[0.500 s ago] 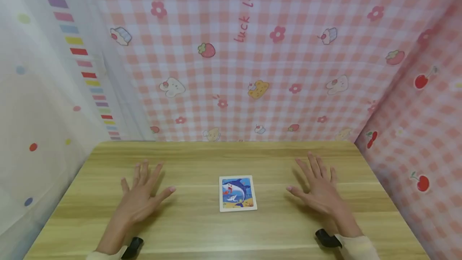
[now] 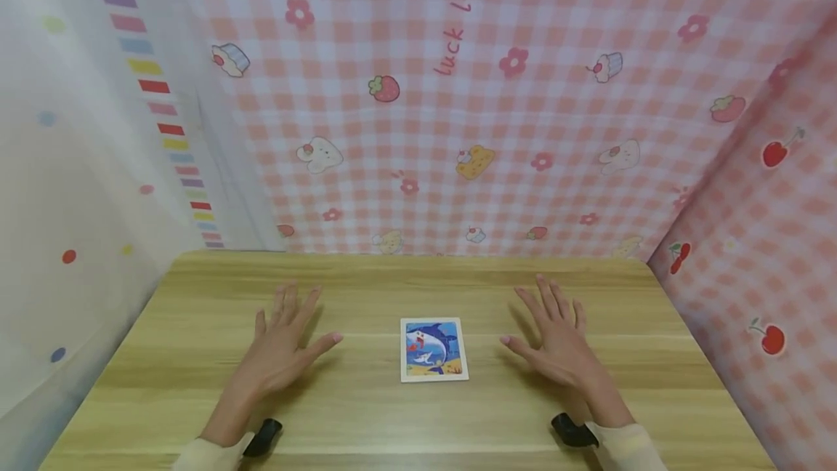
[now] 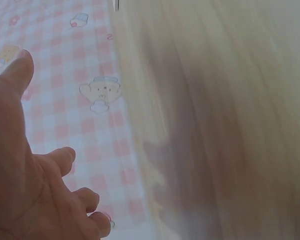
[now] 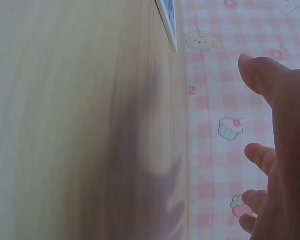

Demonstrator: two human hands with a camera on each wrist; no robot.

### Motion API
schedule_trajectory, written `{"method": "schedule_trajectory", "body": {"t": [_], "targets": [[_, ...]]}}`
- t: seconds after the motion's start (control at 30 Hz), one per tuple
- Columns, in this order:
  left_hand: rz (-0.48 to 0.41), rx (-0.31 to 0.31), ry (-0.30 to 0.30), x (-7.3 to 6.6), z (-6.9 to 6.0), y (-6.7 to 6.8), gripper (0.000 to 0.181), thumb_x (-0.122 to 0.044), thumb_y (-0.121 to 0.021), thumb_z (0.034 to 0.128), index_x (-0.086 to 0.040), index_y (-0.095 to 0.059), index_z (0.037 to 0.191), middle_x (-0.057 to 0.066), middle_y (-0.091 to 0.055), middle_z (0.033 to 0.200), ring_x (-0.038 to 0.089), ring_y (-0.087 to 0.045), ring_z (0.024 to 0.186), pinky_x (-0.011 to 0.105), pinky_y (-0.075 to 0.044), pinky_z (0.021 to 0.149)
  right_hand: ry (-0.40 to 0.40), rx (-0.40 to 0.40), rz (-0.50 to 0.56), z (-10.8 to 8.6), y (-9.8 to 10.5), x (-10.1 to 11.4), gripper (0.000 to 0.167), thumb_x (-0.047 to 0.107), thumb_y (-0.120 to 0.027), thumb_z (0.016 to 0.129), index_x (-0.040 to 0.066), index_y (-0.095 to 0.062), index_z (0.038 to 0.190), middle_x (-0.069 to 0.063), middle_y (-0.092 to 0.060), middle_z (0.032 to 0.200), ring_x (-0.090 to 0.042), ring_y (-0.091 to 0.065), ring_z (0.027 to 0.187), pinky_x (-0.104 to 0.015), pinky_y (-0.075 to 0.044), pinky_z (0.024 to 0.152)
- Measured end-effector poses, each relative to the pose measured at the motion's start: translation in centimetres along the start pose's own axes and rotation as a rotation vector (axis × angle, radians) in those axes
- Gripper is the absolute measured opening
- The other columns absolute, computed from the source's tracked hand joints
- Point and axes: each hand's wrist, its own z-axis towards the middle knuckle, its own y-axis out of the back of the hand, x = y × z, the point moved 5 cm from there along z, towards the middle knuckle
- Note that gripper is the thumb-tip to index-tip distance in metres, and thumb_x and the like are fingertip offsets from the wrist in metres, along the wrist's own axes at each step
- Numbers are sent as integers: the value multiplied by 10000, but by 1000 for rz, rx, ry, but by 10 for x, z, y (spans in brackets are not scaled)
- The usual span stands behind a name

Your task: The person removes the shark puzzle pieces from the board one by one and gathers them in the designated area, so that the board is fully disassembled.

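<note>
A small square picture puzzle (image 2: 434,349) with a white border lies flat on the wooden table, showing a blue dolphin or whale over a sandy seabed. To its left is my left hand (image 2: 281,351), fingers spread and nothing held. My right hand (image 2: 556,351) is on the other side, likewise spread and holding nothing. Both hands are apart from the puzzle, with shadows under them. In the left wrist view the left hand (image 3: 35,175) hovers above the tabletop. The right wrist view shows the right hand (image 4: 285,160) and, at the top, the puzzle's edge (image 4: 169,22).
The wooden table (image 2: 418,420) ends at a pink checked cloth (image 2: 418,122) hanging behind it. A white dotted cloth (image 2: 65,187) hangs on the left, and a cherry-print cloth (image 2: 771,253) on the right. Black straps (image 2: 263,437) sit at the wrists.
Both hands have moved inward, closer to the puzzle, the left hand farther than the right. The puzzle stays in place on the table; the head view has shifted slightly.
</note>
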Motion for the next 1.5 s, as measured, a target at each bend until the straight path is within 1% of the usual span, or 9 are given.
{"method": "schedule_trajectory", "body": {"t": [0.17, 0.4, 0.53, 0.67, 0.87, 1.03, 1.2, 1.37, 1.5], "targets": [[12, 10, -20, -13, 6, -12, 919, -678, -532, 967, -181, -184, 1657, 220, 78, 1712, 492, 44, 1577, 822, -23, 1164, 23, 0, 56, 3, -4, 8, 878, 573, -685, 917, 226, -299, 1625, -144, -50, 1740, -455, -67, 1582, -726, -43, 1218], [-10, 25, -38, -34, 8, -26, 896, -639, -570, 968, -176, -220, 1650, 214, -6, 1721, 474, -17, 1584, 767, -69, 1210, 50, -12, 152, 11, -15, 25, 821, 470, -731, 919, 184, -363, 1596, -189, -184, 1707, -480, -191, 1546, -793, -231, 1153], [-21, 32, -67, -48, 12, -35, 895, -621, -589, 966, -191, -210, 1652, 199, -45, 1724, 445, -39, 1592, 732, -97, 1232, 39, 2, 216, 14, -20, 34, 782, 441, -744, 922, 186, -401, 1576, -173, -245, 1692, -445, -238, 1543, -739, -306, 1160], [-42, 50, -100, -62, 17, -45, 889, -596, -608, 966, -202, -204, 1653, 185, -64, 1724, 412, -44, 1599, 699, -107, 1250, 38, 17, 259, 17, -24, 40, 744, 422, -741, 930, 193, -424, 1562, -161, -321, 1659, -409, -311, 1523, -684, -349, 1171], [-62, 81, -133, -76, 20, -57, 875, -597, -597, 970, -227, -195, 1654, 148, -65, 1730, 374, -57, 1606, 638, -124, 1272, 68, 21, 350, 22, -31, 51, 651, 330, -747, 941, 147, -491, 1510, -98, -509, 1514, -338, -520, 1372, -567, -474, 1116], [-92, 113, -169, -87, 19, -66, 867, -586, -610, 967, -224, -215, 1649, 124, -92, 1730, 352, -65, 1609, 610, -138, 1279, 57, 27, 403, 24, -39, 59, 590, 310, -756, 934, 150, -546, 1462, -73, -592, 1418, -297, -580, 1299, -535, -487, 1108], [-103, 160, -210, -102, 20, -77, 862, -537, -650, 962, -164, -265, 1637, 134, -133, 1726, 349, -88, 1608, 596, -149, 1286, 60, 15, 403, 28, -47, 65, 496, 238, -780, 908, 133, -630, 1370, -43, -657, 1317, -252, -594, 1260, -504, -481, 1111], [-81, 208, -259, -119, 19, -88, 803, -471, -683, 958, -131, -352, 1605, 150, -181, 1717, 373, -117, 1601, 603, -169, 1283, 73, -7, 371, 29, -53, 69, 344, 207, -783, 896, 126, -714, 1223, -14, -685, 1248, -237, -591, 1216, -501, -476, 1089], [-45, 247, -320, -132, 19, -95, 739, -418, -692, 957, -126, -415, 1576, 153, -210, 1710, 395, -127, 1596, 607, -189, 1278, 70, -28, 358, 28, -55, 69, 274, 190, -792, 888, 137, -735, 1151, -3, -685, 1235, -235, -585, 1197, -497, -482, 1069]]}}
